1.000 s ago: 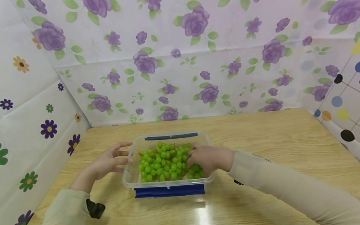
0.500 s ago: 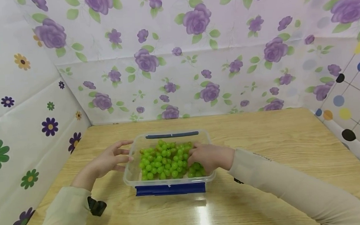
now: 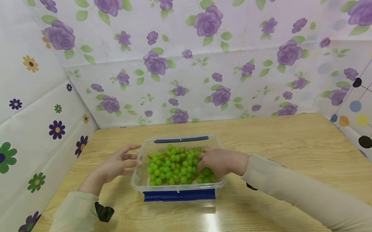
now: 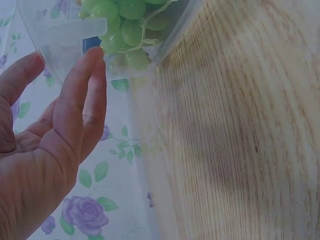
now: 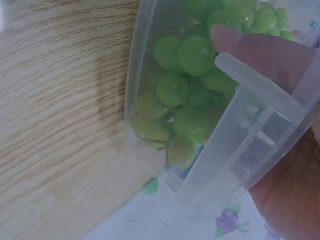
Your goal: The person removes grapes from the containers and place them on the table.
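A clear plastic container [image 3: 180,139] with blue clips [image 3: 179,195] stands on the wooden table [image 3: 283,143], filled with green grapes [image 3: 171,167]. My left hand [image 3: 130,160] lies at its left side, fingers straight, their tips against the wall. In the left wrist view the left hand [image 4: 65,120] touches the container [image 4: 60,37] just below the grapes [image 4: 127,30]. My right hand [image 3: 219,161] lies over the right end. The right wrist view shows one finger [image 5: 265,50] inside against the grapes [image 5: 190,55] and the palm outside the container's wall [image 5: 250,135], gripping it.
Floral and dotted cloth walls [image 3: 183,60] close in the table on the left, back and right. Bare wood [image 3: 271,202] lies in front of and to the right of the container. A black wrist camera [image 3: 104,212] sits on the left sleeve.
The head view has shifted slightly. Both hands and the container keep the same places relative to each other.
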`<state>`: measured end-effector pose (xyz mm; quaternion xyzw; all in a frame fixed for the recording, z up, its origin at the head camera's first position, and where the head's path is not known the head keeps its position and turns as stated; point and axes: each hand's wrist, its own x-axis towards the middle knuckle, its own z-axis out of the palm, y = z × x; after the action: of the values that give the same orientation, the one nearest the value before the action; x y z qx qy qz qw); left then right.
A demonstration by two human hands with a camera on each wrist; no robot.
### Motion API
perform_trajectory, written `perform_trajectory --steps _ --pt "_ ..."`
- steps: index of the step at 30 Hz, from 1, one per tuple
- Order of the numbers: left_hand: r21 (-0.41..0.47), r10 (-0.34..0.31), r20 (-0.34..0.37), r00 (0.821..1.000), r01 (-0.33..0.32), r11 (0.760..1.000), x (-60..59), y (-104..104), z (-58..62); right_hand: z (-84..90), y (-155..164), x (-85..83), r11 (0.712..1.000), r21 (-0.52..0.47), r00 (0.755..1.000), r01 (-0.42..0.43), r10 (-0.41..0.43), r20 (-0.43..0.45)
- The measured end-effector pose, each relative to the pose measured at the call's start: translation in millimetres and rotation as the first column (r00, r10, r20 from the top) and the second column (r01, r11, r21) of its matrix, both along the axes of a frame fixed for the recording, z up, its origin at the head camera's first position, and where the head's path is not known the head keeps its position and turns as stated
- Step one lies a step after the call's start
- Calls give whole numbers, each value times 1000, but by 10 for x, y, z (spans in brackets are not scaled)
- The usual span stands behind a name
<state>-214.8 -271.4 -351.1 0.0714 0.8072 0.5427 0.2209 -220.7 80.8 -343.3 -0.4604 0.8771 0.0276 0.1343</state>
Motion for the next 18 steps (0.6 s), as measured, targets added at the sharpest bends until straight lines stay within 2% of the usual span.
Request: perform_trajectory --steps 10,18 --pt "9 11 10 1000 -11 1000 -5 5 -6 4 22 3 999 -45 1000 -4 4 -1" --pt "3 6 13 1000 -6 1000 -11 3 -11 32 27 -18 997 -77 999 7 -5 34"
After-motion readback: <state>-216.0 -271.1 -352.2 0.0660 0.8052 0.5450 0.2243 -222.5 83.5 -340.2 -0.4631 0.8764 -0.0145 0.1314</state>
